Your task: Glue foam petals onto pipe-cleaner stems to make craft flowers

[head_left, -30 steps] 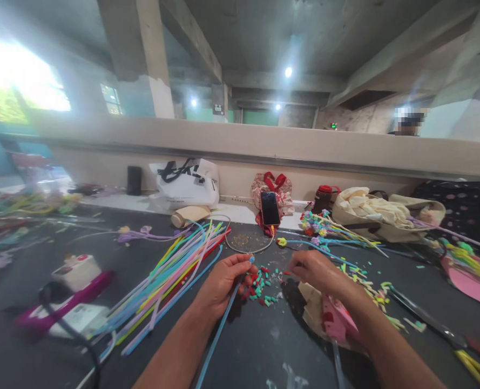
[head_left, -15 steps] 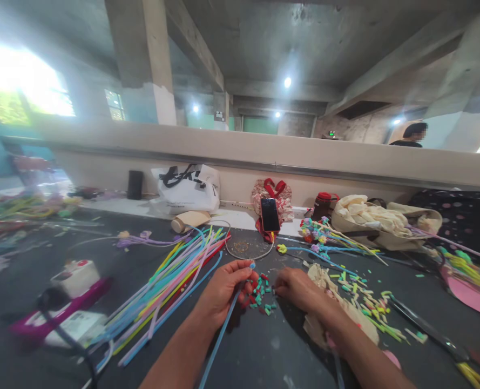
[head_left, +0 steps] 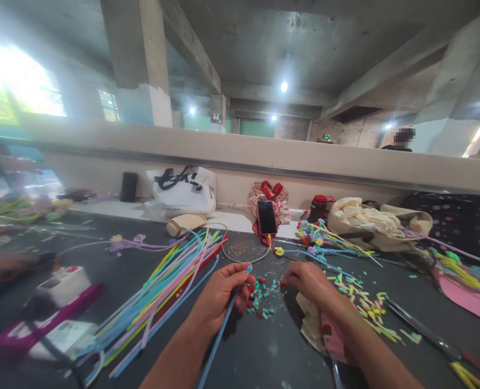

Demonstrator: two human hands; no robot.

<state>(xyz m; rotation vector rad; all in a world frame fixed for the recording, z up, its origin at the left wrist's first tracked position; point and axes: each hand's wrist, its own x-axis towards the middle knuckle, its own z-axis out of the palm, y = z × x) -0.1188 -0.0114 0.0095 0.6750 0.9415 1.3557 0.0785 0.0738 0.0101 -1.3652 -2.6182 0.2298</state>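
Observation:
My left hand [head_left: 225,289] is closed on a long blue pipe cleaner [head_left: 219,346], its tip showing above my thumb and its length trailing down toward me. Beside its fingers lies a scatter of small cut green and red pieces [head_left: 259,297] on the dark table. My right hand [head_left: 310,283] has its fingers curled together just right of these pieces. At its fingertips sits a small red piece [head_left: 283,283], seemingly pinched. Under my right forearm is a crumpled beige cloth [head_left: 310,321] with a pink patch.
A bundle of coloured pipe cleaners [head_left: 159,302] lies to the left. Farther left are a magenta power strip [head_left: 57,319] and another person's blurred hand [head_left: 5,268]. Ahead, a phone [head_left: 267,217] leans on a patterned bag. Yellow-green cut pieces [head_left: 365,297] and scissors [head_left: 421,327] lie right.
My right hand has moved slightly right and up, away from the pile, with a red piece now at its fingertips. My left hand keeps its hold. Another person's hand has appeared at left.

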